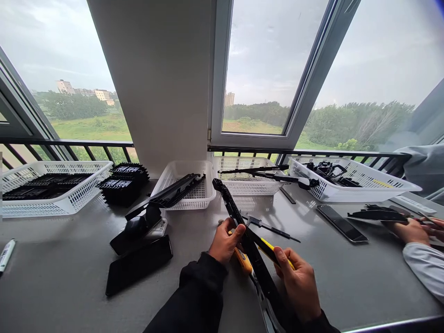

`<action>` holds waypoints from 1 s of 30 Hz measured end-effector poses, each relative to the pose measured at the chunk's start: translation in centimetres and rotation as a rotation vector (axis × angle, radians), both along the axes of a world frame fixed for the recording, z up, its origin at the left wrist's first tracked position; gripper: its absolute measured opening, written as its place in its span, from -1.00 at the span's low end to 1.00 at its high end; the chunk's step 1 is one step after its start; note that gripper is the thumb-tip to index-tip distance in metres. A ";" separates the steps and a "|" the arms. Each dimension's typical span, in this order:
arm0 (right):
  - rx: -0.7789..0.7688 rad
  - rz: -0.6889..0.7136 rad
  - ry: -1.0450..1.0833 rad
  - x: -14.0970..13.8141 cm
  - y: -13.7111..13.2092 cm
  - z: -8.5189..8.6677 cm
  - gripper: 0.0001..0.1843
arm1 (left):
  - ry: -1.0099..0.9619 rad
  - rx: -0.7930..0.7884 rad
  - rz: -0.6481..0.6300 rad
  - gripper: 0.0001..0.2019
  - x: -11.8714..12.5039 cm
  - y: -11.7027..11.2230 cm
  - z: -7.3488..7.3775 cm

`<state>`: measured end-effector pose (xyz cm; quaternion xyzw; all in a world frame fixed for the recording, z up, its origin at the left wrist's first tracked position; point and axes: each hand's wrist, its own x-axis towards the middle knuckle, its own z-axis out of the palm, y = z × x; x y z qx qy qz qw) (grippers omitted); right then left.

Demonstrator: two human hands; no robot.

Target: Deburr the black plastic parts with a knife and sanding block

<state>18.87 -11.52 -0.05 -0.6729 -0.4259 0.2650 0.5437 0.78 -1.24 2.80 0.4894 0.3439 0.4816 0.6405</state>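
My left hand (221, 244) is closed around a long black plastic strip-like part (258, 266), thumb on top, and the part slants from the centre down toward the bottom edge. In my right hand (301, 280) is a yellow-and-black utility knife (268, 246). The knife's front end reaches the side of the strip near my left thumb; its blade cannot be made out. Under the strip lies an orange-handled tool (244, 262), partly hidden. A dark caliper (272, 228) rests on the table just beyond my hands.
Several white baskets (256, 187) with black parts line the window side of the table. A black stack (126, 187) stands left. Phones (138, 266) (342, 224) lie on both sides, a marker (7, 254) far left. A co-worker's hands (414, 231) hold black pieces at right.
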 end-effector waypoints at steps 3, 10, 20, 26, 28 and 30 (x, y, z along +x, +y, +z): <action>-0.002 -0.037 -0.013 0.0 -0.1 0.1 -0.24 | 0.002 0.005 0.008 -0.27 0.0 0.0 0.1; -0.023 -0.010 -0.001 0.0 -0.1 -0.1 -0.25 | -0.003 -0.014 -0.012 -0.28 0.0 -0.1 0.1; 0.011 -0.032 0.043 0.0 -0.2 -0.1 -0.26 | -0.026 -0.036 -0.016 -0.29 0.1 -0.1 -0.2; 0.007 0.031 0.003 -0.2 -0.1 0.4 -0.24 | -0.028 -0.046 -0.022 -0.29 0.2 0.0 -0.6; 0.006 0.007 -0.015 -0.2 0.0 0.4 -0.24 | -0.023 -0.045 -0.018 -0.28 0.2 0.1 -0.5; 0.000 -0.030 -0.023 -0.2 -0.1 0.4 -0.25 | -0.017 -0.046 -0.016 -0.28 0.2 0.1 -0.5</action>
